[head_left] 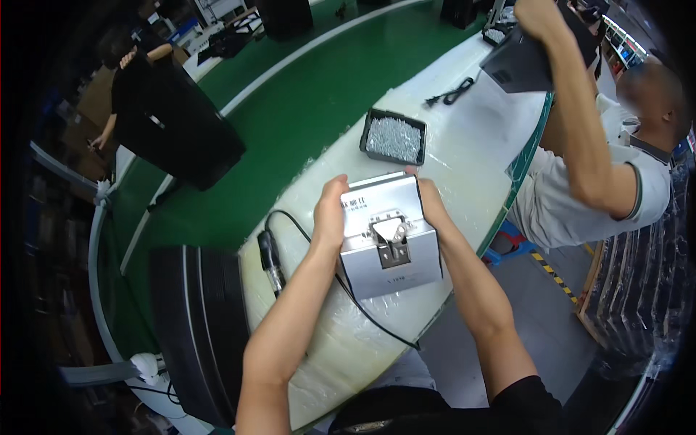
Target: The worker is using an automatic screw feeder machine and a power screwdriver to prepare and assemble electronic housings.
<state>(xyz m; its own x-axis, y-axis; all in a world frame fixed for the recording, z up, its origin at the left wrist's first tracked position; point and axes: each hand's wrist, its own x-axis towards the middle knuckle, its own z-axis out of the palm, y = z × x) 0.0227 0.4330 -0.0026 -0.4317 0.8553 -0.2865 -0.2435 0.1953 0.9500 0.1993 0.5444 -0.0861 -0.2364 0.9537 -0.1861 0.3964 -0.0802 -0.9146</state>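
A silver-grey metal housing (360,274) with a bent front and black edges is held above the wrapped tabletop. A shiny metal bracket (392,233) sits in the middle of its front, over a dark recess. My left hand (331,216) grips the housing's left side, and my right hand (433,203) clasps the right side. Fingers of both hands wrap partly behind it, out of sight. Just beyond the housing stands a black tray (368,150) full of small silvery screws. Left of my left forearm lies a black electric screwdriver (269,254) with a dark cable.
The table (464,134) is covered in plastic wrap. On the right, a co-worker (638,170) holds a dark box (518,61); a coiled black cord (455,93) lies nearby. Large black cases (192,326) stand at lower left. Another person (148,54) handles a tall black case across the green floor.
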